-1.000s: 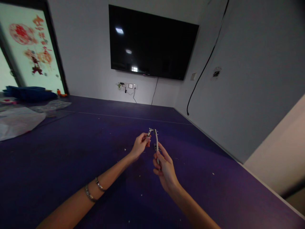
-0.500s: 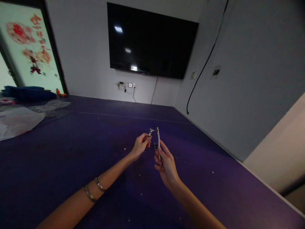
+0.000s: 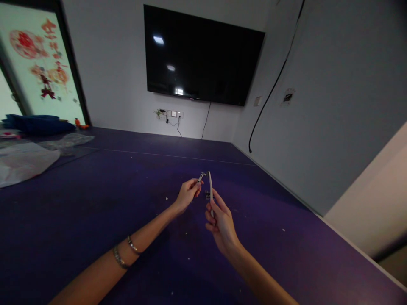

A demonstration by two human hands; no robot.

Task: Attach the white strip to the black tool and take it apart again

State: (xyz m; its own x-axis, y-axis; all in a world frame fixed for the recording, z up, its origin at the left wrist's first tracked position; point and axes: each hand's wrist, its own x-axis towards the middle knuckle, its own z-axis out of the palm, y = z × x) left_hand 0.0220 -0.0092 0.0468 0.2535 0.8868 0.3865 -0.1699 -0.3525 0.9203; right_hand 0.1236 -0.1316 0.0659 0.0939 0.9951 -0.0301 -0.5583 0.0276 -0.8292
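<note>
My left hand (image 3: 188, 195) is closed around the handle of a small razor (image 3: 201, 176), its head pointing up and to the right. My right hand (image 3: 222, 220) grips a pale toothbrush (image 3: 210, 184) by its lower handle, held upright. The bristle end of the toothbrush is at the razor's head and seems to touch it. Just left of the toothbrush handle, a small dark thing with pale edges (image 3: 207, 195) shows, partly hidden; I cannot tell its kind.
Both hands are over a dark purple surface (image 3: 127, 203) with scattered white specks. Crumpled clear plastic (image 3: 28, 161) and a blue cloth bundle (image 3: 38, 125) lie at the far left. A television (image 3: 203, 55) and a hanging black cable (image 3: 270, 93) are on the walls.
The toothbrush has shifted slightly left and down, so its bristle end is closer against the razor's head. My left hand has hardly moved.
</note>
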